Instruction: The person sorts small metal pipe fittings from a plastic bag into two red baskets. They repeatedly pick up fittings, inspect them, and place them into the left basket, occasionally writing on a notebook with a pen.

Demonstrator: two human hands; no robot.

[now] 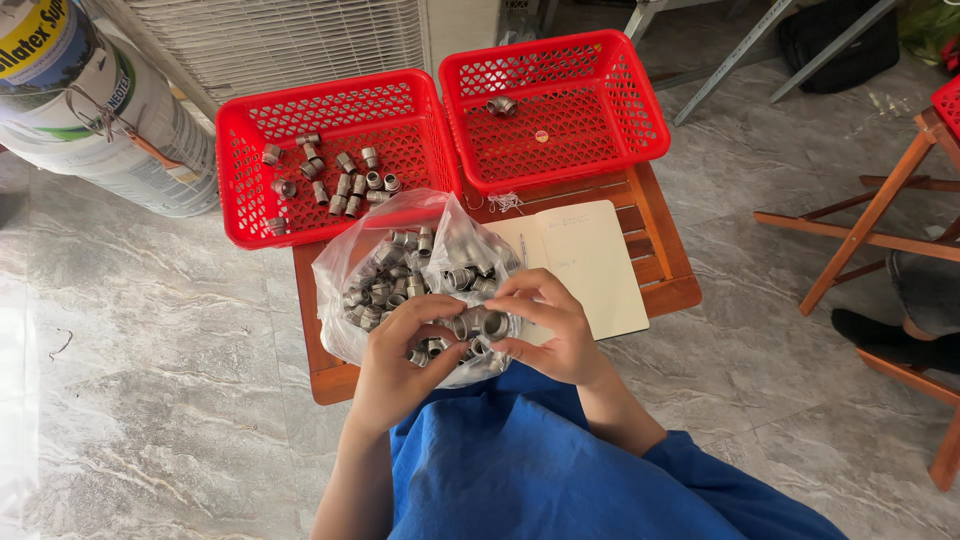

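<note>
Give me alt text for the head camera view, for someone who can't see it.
Seen from above, a person's left hand and right hand hold small metal fittings over a clear bag full of them on a wooden table. Behind sit two red baskets: the left basket holds about twenty fittings, the right basket one. An open notebook lies beside the bag.

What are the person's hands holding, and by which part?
Both the left hand and right hand pinch small metal fittings by their sides, over the open plastic bag.
</note>
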